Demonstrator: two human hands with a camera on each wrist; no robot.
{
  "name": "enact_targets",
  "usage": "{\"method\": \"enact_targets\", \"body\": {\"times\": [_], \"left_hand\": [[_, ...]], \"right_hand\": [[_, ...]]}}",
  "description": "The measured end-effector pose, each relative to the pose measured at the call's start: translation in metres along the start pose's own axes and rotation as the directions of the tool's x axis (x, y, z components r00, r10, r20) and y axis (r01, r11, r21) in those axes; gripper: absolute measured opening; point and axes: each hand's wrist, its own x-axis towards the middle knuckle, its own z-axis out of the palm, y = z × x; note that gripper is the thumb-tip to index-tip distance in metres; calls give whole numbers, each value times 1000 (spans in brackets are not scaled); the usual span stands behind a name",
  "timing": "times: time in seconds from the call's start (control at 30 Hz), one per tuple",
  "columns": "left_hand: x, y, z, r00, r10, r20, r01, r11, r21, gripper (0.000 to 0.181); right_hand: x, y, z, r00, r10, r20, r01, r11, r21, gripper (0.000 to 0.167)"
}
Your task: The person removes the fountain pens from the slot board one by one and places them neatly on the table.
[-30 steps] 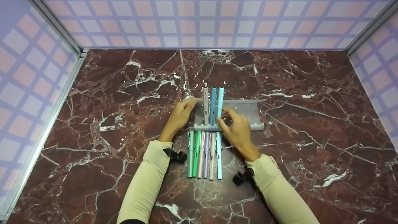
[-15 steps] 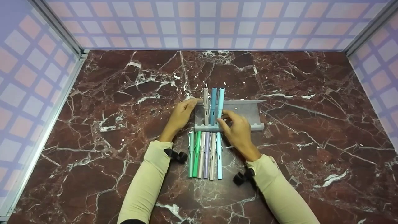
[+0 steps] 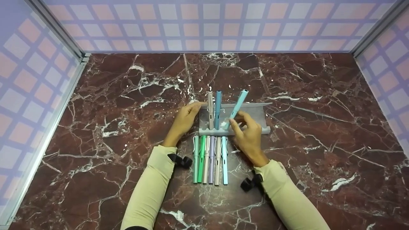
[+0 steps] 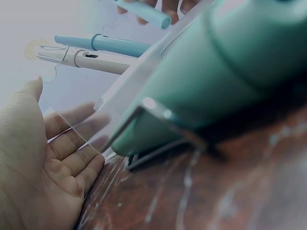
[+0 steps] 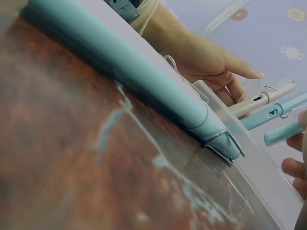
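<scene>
A clear plastic pen stand point(image 3: 235, 131) with a notched front ledge and a sloping back panel sits mid-table. A beige pen point(image 3: 210, 110) and a darker blue pen point(image 3: 218, 110) stand side by side in its left part. My right hand point(image 3: 249, 134) pinches a light blue pen point(image 3: 239, 103) near its lower end; the pen tilts right. In the right wrist view, that pen's lower end point(image 5: 273, 138) is apart from the ledge. My left hand point(image 3: 185, 119) touches the stand's left edge. Its fingers point(image 4: 72, 143) lie extended behind the clear panel.
In front of the stand lies a row of several capped pens: pale green point(image 3: 196, 159), bright green point(image 3: 202, 159), beige, purple point(image 3: 212, 159) and, rightmost, light blue point(image 3: 225, 161). Patterned walls point(image 3: 211, 28) border the brown marbled table point(image 3: 127, 191).
The light blue pen in my right hand has gone from nearly upright in the stand to tilted right, its top swinging rightward. My right hand has shifted slightly right. My left hand stays put.
</scene>
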Motion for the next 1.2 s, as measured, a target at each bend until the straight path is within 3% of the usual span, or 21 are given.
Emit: {"method": "enact_targets", "body": {"times": [0.2,0.37,0.77,1.0,1.2], "left_hand": [[0,0,0,1000,-12,5,12,1000,-10,37],[0,0,1,1000,2,6,-2,1000,0,37],[1,-3,0,999,-34,11,34,999,-39,37],[1,-3,0,1000,-3,15,3,1000,-4,38],[1,-2,-1,1000,11,11,-11,1000,23,38]], "right_hand": [[-5,-3,-7,999,-13,-50,13,1000,8,17],[-12,-5,-16,999,-14,-29,14,1000,0,16],[-25,-7,-49,997,81,2,-81,997,-1,20],[-22,-33,-65,997,76,-6,-77,997,-28,15],[-24,-30,-67,996,92,-10,-93,995,-32,14]]}}
